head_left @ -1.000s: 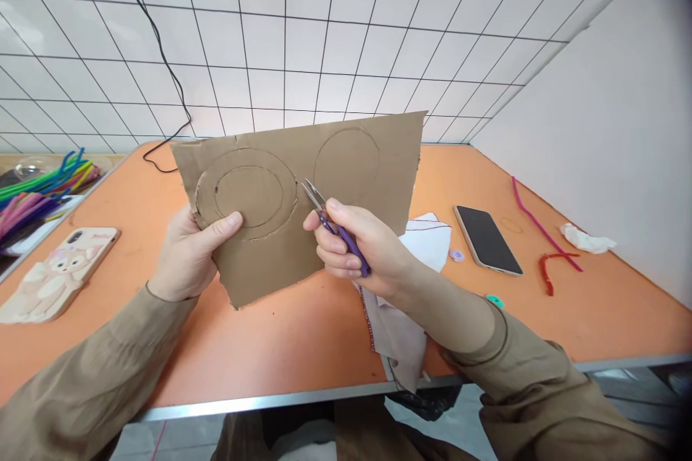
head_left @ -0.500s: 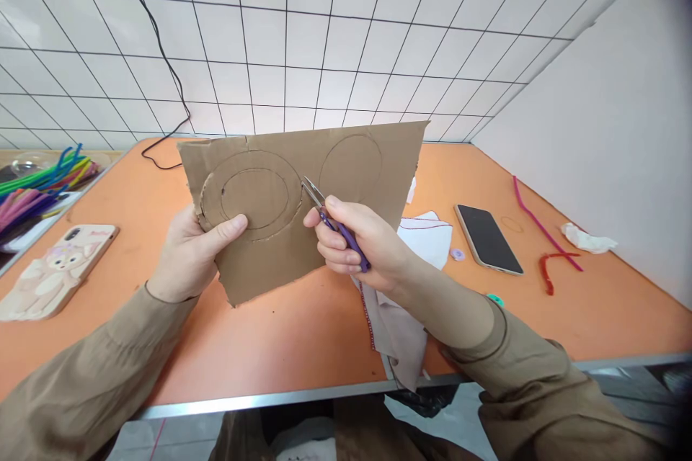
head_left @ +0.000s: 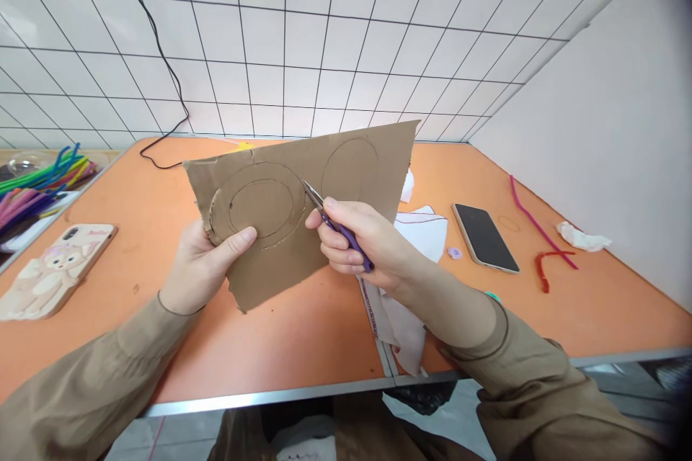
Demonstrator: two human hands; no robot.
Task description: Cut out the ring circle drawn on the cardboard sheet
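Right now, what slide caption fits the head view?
Left hand grips circle-marked cardboard; right hand holds purple-handled scissors over it.

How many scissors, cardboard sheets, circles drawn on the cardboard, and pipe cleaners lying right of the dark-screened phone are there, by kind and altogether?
Scissors: 1
Cardboard sheet: 1
Drawn circles: 3
Pipe cleaners: 2
Total: 7

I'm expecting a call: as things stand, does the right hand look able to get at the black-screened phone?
Likely yes: only low-lying cloth and a small button seem to lie between the right hand and the phone, though that hand grips scissors.
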